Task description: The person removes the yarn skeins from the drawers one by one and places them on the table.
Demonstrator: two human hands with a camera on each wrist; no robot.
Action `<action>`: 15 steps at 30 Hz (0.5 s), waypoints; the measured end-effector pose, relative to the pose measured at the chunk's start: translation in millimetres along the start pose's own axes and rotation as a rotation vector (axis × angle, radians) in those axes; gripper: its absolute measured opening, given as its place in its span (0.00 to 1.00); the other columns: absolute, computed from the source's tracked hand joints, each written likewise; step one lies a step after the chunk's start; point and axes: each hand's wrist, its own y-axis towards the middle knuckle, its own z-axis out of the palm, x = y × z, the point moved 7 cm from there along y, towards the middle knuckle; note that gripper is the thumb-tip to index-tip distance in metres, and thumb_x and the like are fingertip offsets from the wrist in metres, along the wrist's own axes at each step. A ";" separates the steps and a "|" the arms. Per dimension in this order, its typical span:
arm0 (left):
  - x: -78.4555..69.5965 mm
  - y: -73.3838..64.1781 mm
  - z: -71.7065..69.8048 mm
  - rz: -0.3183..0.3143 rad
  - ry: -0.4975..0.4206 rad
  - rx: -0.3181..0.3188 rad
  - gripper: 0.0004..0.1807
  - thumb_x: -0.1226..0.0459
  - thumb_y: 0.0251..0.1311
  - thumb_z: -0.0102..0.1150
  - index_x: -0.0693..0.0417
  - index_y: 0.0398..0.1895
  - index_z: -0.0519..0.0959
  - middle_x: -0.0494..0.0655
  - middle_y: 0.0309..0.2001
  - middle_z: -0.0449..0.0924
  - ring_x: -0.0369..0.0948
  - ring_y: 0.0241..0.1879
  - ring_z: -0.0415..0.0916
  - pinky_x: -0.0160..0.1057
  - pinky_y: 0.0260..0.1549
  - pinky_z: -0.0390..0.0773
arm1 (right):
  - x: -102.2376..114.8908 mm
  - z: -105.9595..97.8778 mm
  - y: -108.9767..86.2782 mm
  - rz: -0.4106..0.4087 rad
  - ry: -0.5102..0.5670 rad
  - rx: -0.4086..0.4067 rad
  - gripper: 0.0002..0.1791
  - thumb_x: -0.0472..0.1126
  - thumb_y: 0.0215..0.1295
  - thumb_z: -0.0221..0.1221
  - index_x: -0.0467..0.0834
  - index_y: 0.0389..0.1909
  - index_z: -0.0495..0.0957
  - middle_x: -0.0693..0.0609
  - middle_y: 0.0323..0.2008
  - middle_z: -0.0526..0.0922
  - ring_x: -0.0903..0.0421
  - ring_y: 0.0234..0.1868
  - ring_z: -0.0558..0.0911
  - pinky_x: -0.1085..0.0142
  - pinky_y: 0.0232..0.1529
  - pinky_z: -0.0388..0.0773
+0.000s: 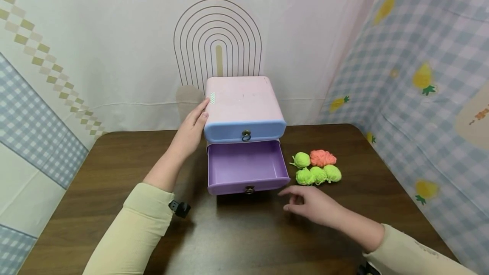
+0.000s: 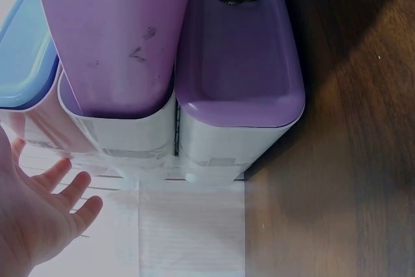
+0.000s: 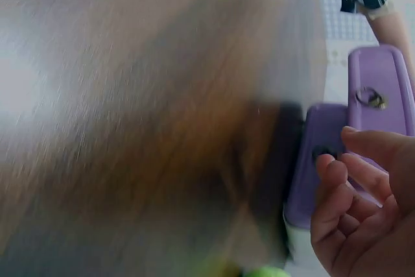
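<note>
My left hand [image 1: 189,135] rests with extended fingers against the upper left side of a small drawer cabinet [image 1: 242,101] with a pink top. Its blue top drawer [image 1: 221,133] is closed. Below that, a purple middle drawer [image 1: 229,188] stands pulled out, and nothing lies on the visible part of its floor. A closed purple bottom drawer [image 2: 240,63] with a ring handle shows in the left wrist view. Just off the front right corner of the pulled-out drawer, my right hand [image 1: 315,205] holds nothing, its fingers loosely bent.
To the right of the cabinet, several lime green yarn balls [image 1: 318,175] and one coral yarn ball [image 1: 322,157] lie grouped on the brown wooden table [image 1: 126,173]. A patterned cloth backdrop [image 1: 133,54] hangs behind the table.
</note>
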 end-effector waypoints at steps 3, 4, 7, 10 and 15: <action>0.2 0.4 0.6 0.006 -0.007 0.002 0.28 0.45 0.76 0.35 0.32 0.78 0.57 0.47 0.77 0.53 0.48 0.75 0.49 0.56 0.71 0.51 | 6.2 9.1 3.7 -0.015 0.032 0.012 0.18 0.44 0.64 0.66 0.45 0.53 0.81 0.62 0.26 0.77 0.64 0.24 0.74 0.69 0.26 0.73; 0.2 0.6 0.8 0.008 -0.007 0.003 0.28 0.45 0.76 0.35 0.32 0.78 0.57 0.47 0.77 0.53 0.48 0.75 0.49 0.56 0.71 0.51 | 7.8 11.4 4.9 -0.017 0.040 0.013 0.18 0.44 0.64 0.66 0.45 0.54 0.81 0.62 0.26 0.77 0.64 0.24 0.74 0.69 0.25 0.73; 0.3 0.7 0.9 0.009 -0.004 0.005 0.28 0.44 0.76 0.34 0.31 0.78 0.57 0.46 0.77 0.53 0.47 0.75 0.49 0.56 0.71 0.51 | 12.0 17.9 8.9 -0.023 0.075 0.016 0.19 0.44 0.64 0.66 0.45 0.54 0.81 0.61 0.26 0.78 0.64 0.23 0.73 0.69 0.25 0.73; 0.5 0.2 0.2 0.002 0.000 0.004 0.28 0.44 0.76 0.34 0.31 0.77 0.56 0.46 0.77 0.53 0.47 0.75 0.49 0.56 0.71 0.51 | 16.7 24.3 13.7 -0.037 0.127 0.024 0.20 0.44 0.65 0.66 0.45 0.57 0.80 0.61 0.26 0.79 0.65 0.21 0.73 0.68 0.23 0.74; 0.6 0.5 -0.5 0.004 -0.001 0.004 0.28 0.44 0.76 0.35 0.31 0.77 0.57 0.46 0.77 0.53 0.47 0.75 0.49 0.56 0.71 0.51 | 23.5 35.9 19.3 -0.054 0.202 0.053 0.24 0.44 0.66 0.65 0.46 0.63 0.76 0.59 0.26 0.81 0.64 0.20 0.75 0.67 0.22 0.75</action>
